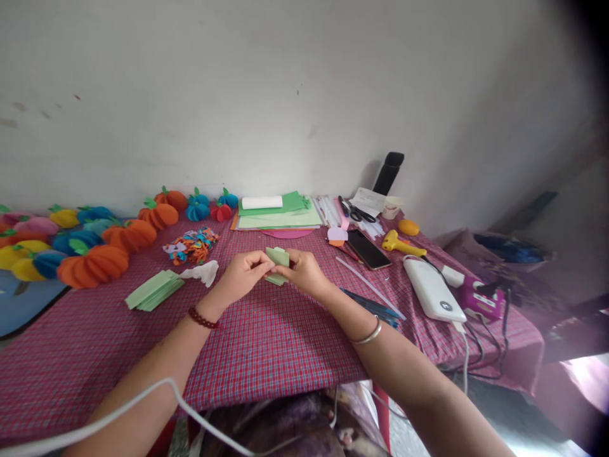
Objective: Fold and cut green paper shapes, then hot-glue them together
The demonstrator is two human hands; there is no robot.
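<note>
Between my two hands, over the middle of the table, is a small stack of light green paper strips (pixel 277 256). My left hand (pixel 248 271) pinches its left side, thumb and forefinger pressed together. My right hand (pixel 304 271) grips the same strips from the right, thumb in front. How many layers are held I cannot make out. Left of my left hand lies a fanned pile of light green paper strips (pixel 156 291), with a crumpled white tissue (pixel 205 273) beside it. Behind that sits a heap of colourful paper scraps (pixel 191 245).
Paper pumpkins (pixel 94 265) fill the table's left side. Green paper sheets (pixel 280 219) lie at the back. To the right are scissors (pixel 361 214), a phone (pixel 368 249), a yellow glue gun (pixel 402 244), a white power bank (pixel 434 289) and cables. A white cable (pixel 167 382) crosses the foreground.
</note>
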